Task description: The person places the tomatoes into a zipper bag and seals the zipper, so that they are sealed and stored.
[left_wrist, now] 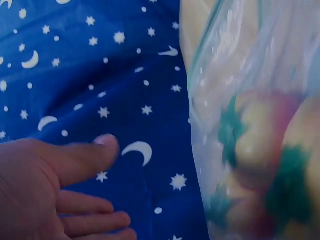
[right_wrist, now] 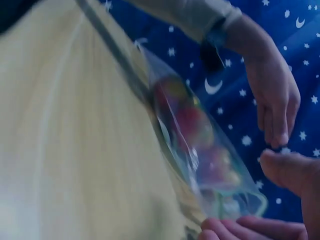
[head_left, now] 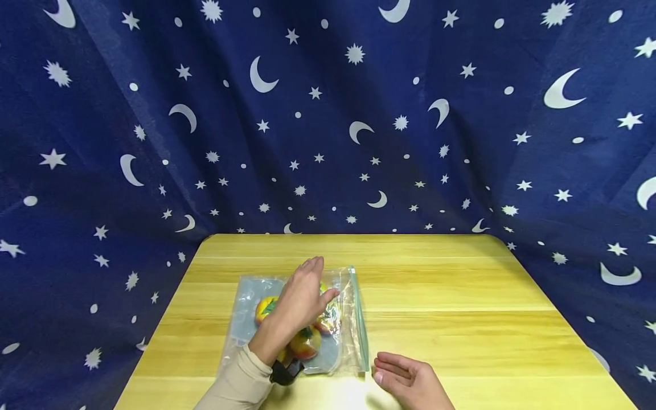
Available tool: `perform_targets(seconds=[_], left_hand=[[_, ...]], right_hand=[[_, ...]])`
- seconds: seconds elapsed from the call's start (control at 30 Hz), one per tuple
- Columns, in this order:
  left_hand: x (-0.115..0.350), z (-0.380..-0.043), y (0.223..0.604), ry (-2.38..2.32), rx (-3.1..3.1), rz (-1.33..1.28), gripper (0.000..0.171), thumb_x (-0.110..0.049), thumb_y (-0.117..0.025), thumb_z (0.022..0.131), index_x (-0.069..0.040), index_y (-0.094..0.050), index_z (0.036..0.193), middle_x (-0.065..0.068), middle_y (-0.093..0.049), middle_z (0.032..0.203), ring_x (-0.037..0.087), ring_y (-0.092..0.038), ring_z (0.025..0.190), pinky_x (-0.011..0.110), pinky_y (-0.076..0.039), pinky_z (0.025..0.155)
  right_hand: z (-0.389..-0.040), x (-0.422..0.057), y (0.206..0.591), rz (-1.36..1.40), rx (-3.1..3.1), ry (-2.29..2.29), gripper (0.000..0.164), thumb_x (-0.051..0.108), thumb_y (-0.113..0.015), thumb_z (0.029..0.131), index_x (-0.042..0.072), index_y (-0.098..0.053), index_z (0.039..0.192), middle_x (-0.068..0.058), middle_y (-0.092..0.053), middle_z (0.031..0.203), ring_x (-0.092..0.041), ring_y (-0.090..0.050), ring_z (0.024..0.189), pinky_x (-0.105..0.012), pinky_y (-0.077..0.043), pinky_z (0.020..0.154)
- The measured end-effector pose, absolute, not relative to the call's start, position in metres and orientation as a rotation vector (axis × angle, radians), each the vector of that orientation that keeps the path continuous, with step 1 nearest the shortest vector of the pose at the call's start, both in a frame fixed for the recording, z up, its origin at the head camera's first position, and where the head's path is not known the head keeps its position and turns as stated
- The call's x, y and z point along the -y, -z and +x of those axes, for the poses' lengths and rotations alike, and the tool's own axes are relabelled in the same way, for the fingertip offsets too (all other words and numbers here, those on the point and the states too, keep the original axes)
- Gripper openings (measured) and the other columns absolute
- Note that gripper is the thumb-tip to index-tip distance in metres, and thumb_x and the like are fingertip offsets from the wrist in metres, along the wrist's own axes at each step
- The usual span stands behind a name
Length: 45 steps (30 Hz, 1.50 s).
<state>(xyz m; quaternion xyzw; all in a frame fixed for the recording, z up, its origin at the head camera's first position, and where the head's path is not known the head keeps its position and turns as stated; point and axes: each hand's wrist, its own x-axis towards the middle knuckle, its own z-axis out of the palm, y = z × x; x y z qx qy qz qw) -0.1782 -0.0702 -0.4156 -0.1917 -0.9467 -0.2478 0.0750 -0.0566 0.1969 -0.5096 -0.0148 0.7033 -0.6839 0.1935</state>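
Note:
On the table lies a clear zip bag [head_left: 350,341] with a teal strip along its right edge. Several red-and-yellow fruits [head_left: 305,343] with green leafy tops are inside, over a pale blue area. My left hand [head_left: 301,302] hovers over the bag, fingers straight and thumb apart; it hides some of the fruits. In the left wrist view that left hand [left_wrist: 65,187] holds nothing, to the left of the bag. My right hand [head_left: 410,380] is by the bag's near right corner, its fingers loosely bent. Its fingertips overlap the bag's end in the right wrist view.
The light wooden table [head_left: 461,324] extends to the right of the bag and behind it. A dark blue curtain [head_left: 328,114] with white moons and stars hangs around the back and sides. A black device [head_left: 287,373] is on the left wrist.

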Motion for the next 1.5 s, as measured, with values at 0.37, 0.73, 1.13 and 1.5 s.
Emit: perform_targets(seconds=[0.37,0.73,1.13,1.5], left_hand=[[0.064,-0.237,0.422,0.675,2.942,-0.675,0.058,-0.015,-0.085,0.096,0.006,-0.065,0.146,0.024,-0.073,0.139,0.040,-0.071,0.131,0.048,-0.059,0.110],[0.045,-0.279,0.449,0.670,3.152,-0.690,0.048,-0.021,-0.081,0.100,0.005,-0.070,0.139,0.021,-0.073,0.137,0.038,-0.070,0.125,0.048,-0.059,0.108],[0.051,-0.295,0.472,0.974,3.206,-0.638,0.038,-0.027,-0.070,0.106,0.006,-0.076,0.123,0.019,-0.075,0.126,0.037,-0.064,0.121,0.048,-0.059,0.102],[0.062,-0.288,0.458,1.244,3.076,-0.416,0.029,-0.025,-0.065,0.109,-0.004,-0.082,0.122,0.012,-0.079,0.123,0.034,-0.065,0.122,0.049,-0.057,0.104]], right_hand=[[-0.046,-0.180,0.537,0.153,-1.656,2.077,0.072,0.025,-0.069,0.107,-0.026,-0.042,0.150,-0.027,-0.073,0.137,-0.033,-0.073,0.129,-0.034,-0.062,0.101],[-0.058,-0.143,0.538,0.238,-1.608,2.200,0.070,0.013,-0.072,0.105,-0.028,-0.037,0.150,-0.023,-0.077,0.130,-0.031,-0.075,0.125,-0.034,-0.061,0.103],[-0.062,-0.131,0.535,0.449,-1.650,2.289,0.059,0.003,-0.068,0.106,-0.027,-0.040,0.147,-0.017,-0.083,0.110,-0.027,-0.083,0.103,-0.033,-0.066,0.092],[-0.071,-0.153,0.524,0.465,-1.793,2.257,0.043,0.005,-0.060,0.109,-0.022,-0.054,0.142,-0.011,-0.082,0.108,-0.020,-0.082,0.099,-0.031,-0.066,0.090]])
